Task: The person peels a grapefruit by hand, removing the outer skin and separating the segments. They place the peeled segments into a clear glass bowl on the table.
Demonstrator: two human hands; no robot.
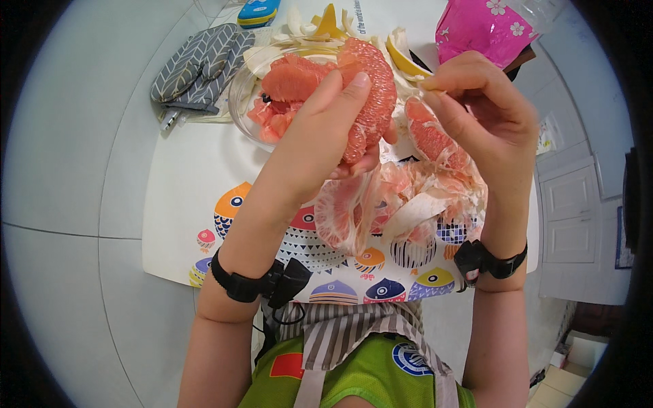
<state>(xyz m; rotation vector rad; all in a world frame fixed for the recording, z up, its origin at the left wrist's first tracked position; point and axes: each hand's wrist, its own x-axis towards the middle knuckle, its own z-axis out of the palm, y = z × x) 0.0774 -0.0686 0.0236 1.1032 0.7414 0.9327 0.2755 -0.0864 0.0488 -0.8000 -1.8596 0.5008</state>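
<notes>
In my left hand (334,120) is a peeled pomelo segment (374,86), its pink flesh bare, held between thumb and fingers. My right hand (474,102) is raised to the right of it, thumb and forefinger pinched together; a tiny pale bit seems to show at the fingertips, too small to name. Behind my left hand, a clear glass bowl (235,104) holds pink pomelo flesh (296,79). Below my hands lie a pomelo piece still in membrane (342,217) and a heap of torn membranes (408,204). Another partly peeled segment (433,135) rests beside my right hand.
Yellow pomelo rind (405,56) with white pith lies at the back of the fish-patterned table (178,204). A grey patterned oven mitt (196,66) is at the left edge, a blue case (258,13) behind it. A pink flowered bag (479,33) stands at the back right.
</notes>
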